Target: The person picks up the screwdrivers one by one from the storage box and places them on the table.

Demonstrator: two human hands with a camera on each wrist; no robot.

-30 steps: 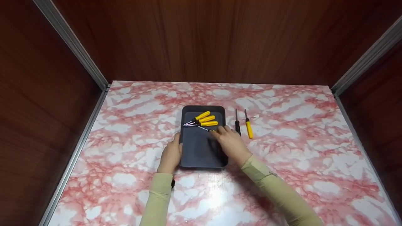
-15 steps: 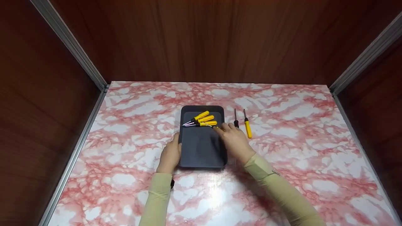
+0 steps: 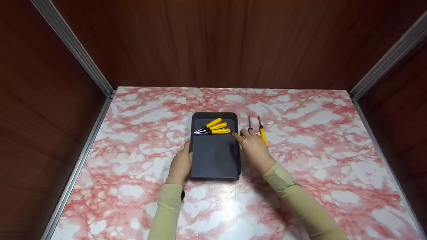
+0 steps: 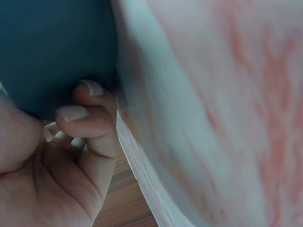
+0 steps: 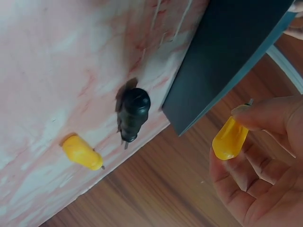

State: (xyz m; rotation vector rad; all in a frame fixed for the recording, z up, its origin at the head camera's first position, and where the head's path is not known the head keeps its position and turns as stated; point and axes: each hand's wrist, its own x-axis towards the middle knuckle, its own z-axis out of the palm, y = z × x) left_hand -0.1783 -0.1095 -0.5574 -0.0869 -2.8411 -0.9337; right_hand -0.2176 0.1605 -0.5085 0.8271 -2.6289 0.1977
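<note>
A dark grey tray lies on the table, with several yellow-handled screwdrivers fanned out near its far end. My left hand grips the tray's left side; in the left wrist view its fingers curl against the tray wall. At the right rim my right hand pinches a screwdriver by its yellow handle, the shank tip pointing over the fanned handles. Right of the tray lie a black-handled screwdriver, mostly hidden by the right hand in the head view, and a yellow-handled screwdriver.
The table has a red and white marbled top. Dark wood-like panels enclose it at the back and both sides, with metal rails at the corners.
My right hand has drawn the pinched screwdriver rightward and slightly away, from over the tray's middle to its right rim. The left hand keeps its hold on the tray.
</note>
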